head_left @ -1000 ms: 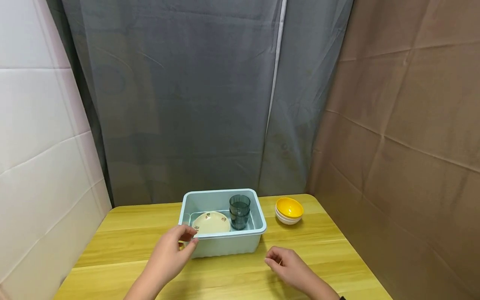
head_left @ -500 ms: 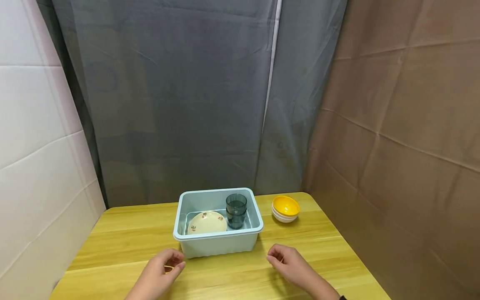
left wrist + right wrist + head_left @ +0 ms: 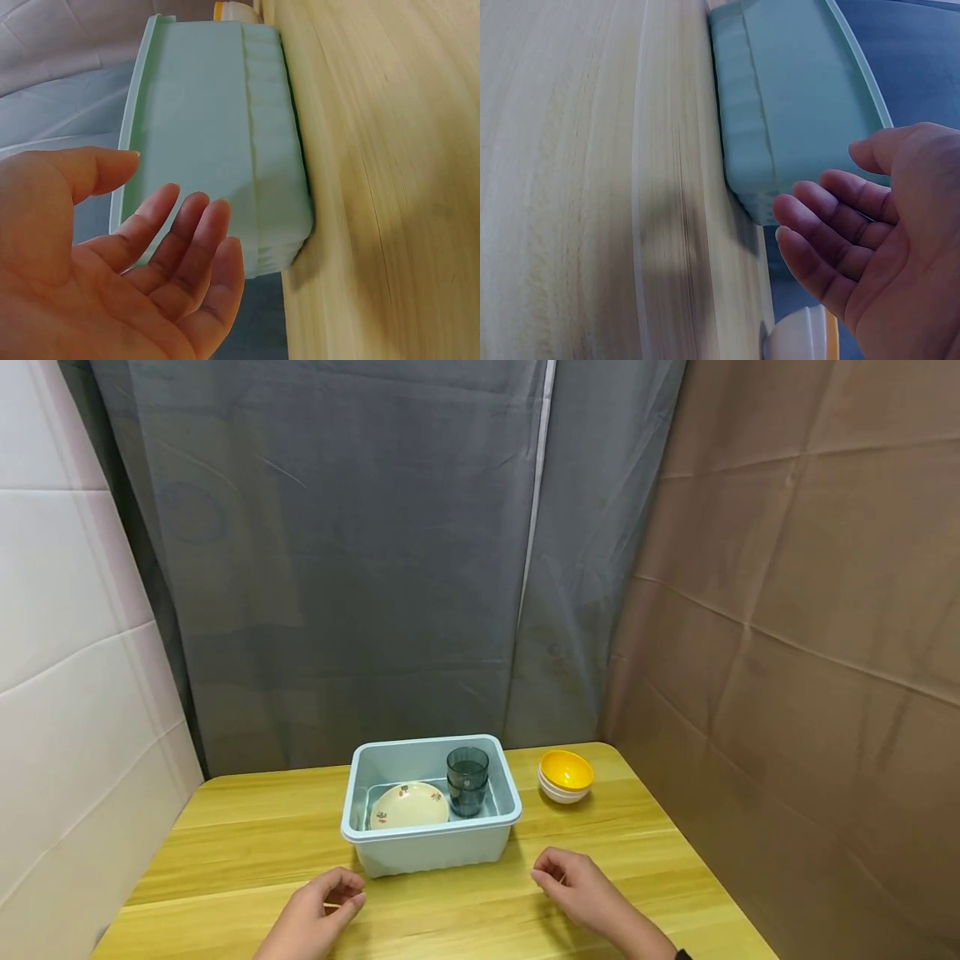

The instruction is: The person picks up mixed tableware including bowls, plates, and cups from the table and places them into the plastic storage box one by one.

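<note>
A pale blue-green plastic bin (image 3: 431, 852) stands on the wooden table. Inside it, a cream plate (image 3: 408, 807) with small printed motifs lies on the left, and two dark clear cups (image 3: 467, 783), one stacked in the other, stand on the right. My left hand (image 3: 315, 912) hovers in front of the bin's near left corner, fingers loosely bent and holding nothing. Off the near right corner, my right hand (image 3: 573, 889) is likewise loosely curved with nothing in it. Both wrist views show the palms apart from the bin wall.
Right of the bin, a yellow bowl (image 3: 567, 769) sits nested in white bowls (image 3: 562, 794). The wooden table (image 3: 247, 827) ends at a grey curtain (image 3: 375, 568) behind. A white cloth (image 3: 67, 610) hangs left, a brown cloth (image 3: 825, 652) right.
My left hand has drawn back from the bin's front left rim toward the near edge and downward. My right hand has stayed nearly still. The head view has shifted slightly.
</note>
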Tool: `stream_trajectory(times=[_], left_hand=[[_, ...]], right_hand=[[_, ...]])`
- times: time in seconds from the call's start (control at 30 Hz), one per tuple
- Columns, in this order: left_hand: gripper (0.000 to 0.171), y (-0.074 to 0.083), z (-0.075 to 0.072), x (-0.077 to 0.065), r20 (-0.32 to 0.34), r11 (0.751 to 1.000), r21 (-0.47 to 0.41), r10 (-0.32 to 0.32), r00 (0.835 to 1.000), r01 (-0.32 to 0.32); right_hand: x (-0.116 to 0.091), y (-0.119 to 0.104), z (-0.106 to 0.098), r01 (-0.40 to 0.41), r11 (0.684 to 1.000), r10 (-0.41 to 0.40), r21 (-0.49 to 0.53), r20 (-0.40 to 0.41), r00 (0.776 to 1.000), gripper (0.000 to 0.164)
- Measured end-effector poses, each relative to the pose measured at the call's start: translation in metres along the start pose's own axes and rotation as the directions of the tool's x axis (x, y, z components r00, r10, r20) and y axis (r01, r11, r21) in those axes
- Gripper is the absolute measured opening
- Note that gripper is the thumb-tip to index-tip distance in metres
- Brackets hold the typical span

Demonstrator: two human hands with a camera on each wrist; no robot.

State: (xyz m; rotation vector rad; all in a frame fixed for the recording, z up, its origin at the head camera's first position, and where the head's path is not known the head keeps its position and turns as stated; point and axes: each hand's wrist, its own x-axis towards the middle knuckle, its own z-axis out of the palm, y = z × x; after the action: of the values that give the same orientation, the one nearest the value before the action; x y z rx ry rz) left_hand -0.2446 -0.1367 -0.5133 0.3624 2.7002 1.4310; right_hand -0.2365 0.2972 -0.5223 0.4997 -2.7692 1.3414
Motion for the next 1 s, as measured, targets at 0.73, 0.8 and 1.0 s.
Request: stream_trajectory(times=[0.73, 0.8, 1.0], left_hand=[[0.019, -0.006, -0.002, 0.002, 0.050, 1.000, -0.012, -0.010, 0.999, 0.011], [0.021, -0.006, -0.002, 0.001, 0.057, 1.000, -0.019, -0.003, 0.998, 0.004], [0.023, -0.006, 0.000, 0.000, 0.048, 1.000, -0.027, -0.012, 0.999, 0.013]], right_hand=[[0.065, 0.085, -0.063, -0.244, 0.969, 0.238, 0.027, -0.354, 0.904, 0.021], [0.075, 0.093, -0.075, -0.271, 0.962, 0.260, 0.028, -0.390, 0.883, 0.022], [0.108, 0.107, -0.106, -0.349, 0.937, 0.309, -0.008, -0.449, 0.839, 0.023]])
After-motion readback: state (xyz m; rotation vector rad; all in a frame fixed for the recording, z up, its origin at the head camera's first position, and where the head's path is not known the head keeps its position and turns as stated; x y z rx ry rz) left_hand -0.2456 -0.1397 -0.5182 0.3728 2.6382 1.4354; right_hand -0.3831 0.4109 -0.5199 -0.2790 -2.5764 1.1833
